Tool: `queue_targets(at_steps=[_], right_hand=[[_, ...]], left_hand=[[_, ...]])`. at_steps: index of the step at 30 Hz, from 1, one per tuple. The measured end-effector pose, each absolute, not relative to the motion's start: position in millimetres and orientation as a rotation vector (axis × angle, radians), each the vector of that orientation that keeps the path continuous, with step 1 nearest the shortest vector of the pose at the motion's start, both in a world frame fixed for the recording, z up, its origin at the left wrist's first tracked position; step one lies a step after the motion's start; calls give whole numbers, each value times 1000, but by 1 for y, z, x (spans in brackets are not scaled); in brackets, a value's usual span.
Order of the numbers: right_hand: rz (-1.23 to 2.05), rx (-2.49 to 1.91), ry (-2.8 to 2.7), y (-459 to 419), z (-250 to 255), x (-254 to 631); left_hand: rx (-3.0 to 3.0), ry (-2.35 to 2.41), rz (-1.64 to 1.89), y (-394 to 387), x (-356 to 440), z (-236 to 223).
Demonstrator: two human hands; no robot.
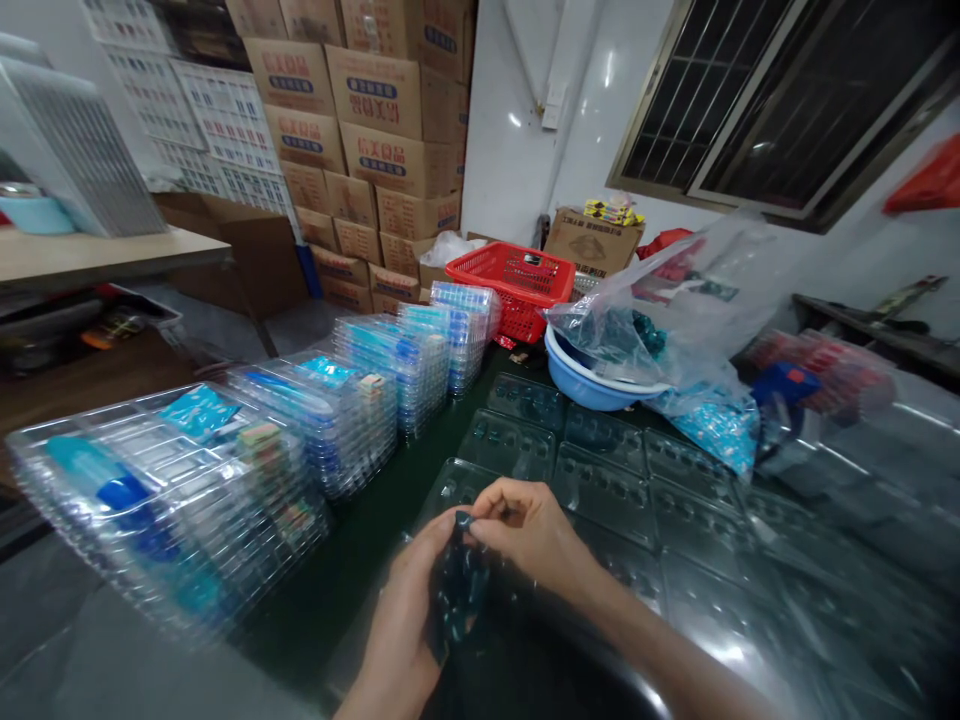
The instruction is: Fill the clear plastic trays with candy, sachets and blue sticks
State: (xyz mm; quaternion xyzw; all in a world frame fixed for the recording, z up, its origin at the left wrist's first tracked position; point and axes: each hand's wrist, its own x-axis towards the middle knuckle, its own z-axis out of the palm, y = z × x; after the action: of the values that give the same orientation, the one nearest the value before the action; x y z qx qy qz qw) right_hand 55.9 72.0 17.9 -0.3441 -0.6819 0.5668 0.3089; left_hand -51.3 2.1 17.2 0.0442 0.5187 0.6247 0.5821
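My left hand (409,610) is curled around a clump of dark teal, shiny pieces (459,590), blurred so I cannot make out their exact kind. At the top of that clump, the thumb and forefinger of my right hand (529,525) pinch together on one dark piece beside my left thumb. Both hands are above the front of the dark green table (315,590). Just beyond them lie rows of clear plastic trays (604,488) with moulded hollows. Small dark pieces show in a few of the far trays.
Stacked clear trays (157,490) holding blue items line the table's left side. Farther back are a red basket (517,275), a blue basin (600,385) under a clear plastic bag (660,300), and light-blue packets (712,425). Cardboard cartons (382,95) are piled against the wall.
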Motion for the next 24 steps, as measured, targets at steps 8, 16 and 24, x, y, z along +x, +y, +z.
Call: queue_targets(at_steps=[8, 16, 24], right_hand=[[1412, -1014, -1808, 67, 20, 52], [1957, -974, -1478, 74, 17, 63], [2105, -964, -1292, 67, 18, 62]], left_hand=[[182, 1140, 1431, 3, -54, 12], [206, 997, 1332, -1, -54, 17], [363, 923, 1326, -4, -55, 15]])
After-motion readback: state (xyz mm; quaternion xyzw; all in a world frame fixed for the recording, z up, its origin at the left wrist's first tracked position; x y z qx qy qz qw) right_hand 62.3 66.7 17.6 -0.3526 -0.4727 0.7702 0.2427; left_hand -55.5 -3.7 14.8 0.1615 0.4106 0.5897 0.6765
